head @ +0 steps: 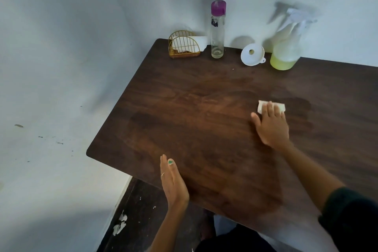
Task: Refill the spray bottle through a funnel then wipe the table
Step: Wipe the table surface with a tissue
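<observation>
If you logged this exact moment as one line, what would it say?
stage: wiping | right hand: presses white tissue on table | left hand: open, at table edge | spray bottle: standing by funnel

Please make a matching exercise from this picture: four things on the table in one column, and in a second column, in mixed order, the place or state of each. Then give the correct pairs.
Things
1. clear glass bottle with purple cap
2. white plastic funnel
3. translucent spray bottle with yellow-green liquid
4. white folded tissue

Places or states
A. under the fingers of the right hand
B. lying beside the spray bottle
C. nearly empty, next to the gold wire napkin holder
D. filled only at its bottom part

Pairs: 1-C, 2-B, 3-D, 4-A
</observation>
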Demonstrator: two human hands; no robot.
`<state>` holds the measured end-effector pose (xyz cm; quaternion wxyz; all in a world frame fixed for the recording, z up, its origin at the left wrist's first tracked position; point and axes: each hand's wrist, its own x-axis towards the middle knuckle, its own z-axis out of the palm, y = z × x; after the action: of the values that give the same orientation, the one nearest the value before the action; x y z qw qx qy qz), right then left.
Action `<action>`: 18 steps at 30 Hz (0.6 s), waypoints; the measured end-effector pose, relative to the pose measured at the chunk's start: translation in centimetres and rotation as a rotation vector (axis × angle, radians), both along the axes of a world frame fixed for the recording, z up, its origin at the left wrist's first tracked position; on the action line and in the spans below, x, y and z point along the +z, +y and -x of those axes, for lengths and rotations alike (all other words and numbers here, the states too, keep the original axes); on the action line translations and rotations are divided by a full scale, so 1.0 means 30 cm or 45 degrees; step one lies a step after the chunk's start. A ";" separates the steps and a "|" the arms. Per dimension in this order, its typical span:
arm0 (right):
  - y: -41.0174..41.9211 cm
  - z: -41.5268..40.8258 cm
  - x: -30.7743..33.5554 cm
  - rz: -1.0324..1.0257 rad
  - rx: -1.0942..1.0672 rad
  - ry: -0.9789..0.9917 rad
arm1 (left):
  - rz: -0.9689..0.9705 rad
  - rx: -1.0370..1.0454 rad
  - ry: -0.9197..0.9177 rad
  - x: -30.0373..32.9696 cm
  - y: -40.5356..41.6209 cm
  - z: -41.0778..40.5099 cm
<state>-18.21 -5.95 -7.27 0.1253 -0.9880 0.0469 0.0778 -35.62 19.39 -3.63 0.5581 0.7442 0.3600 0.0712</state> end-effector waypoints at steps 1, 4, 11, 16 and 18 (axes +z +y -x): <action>0.031 0.075 -0.010 -0.006 -0.022 -0.042 | 0.003 -0.017 0.005 -0.003 -0.007 0.004; 0.178 0.302 -0.066 0.048 0.162 -0.047 | 0.009 -0.075 0.018 -0.019 -0.028 0.021; 0.466 0.652 -0.036 -0.034 0.819 -0.132 | 0.075 -0.127 -0.010 -0.001 -0.047 0.103; 0.459 0.703 0.076 0.002 0.837 -0.094 | 0.154 -0.120 0.009 0.036 -0.047 0.207; 0.444 0.715 0.112 -0.067 0.828 -0.026 | 0.186 -0.130 0.014 0.051 -0.051 0.247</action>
<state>-39.66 7.36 -3.92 0.1199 -0.9483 -0.2743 0.1051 -43.04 17.86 -2.12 0.6118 0.7194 0.3287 0.0123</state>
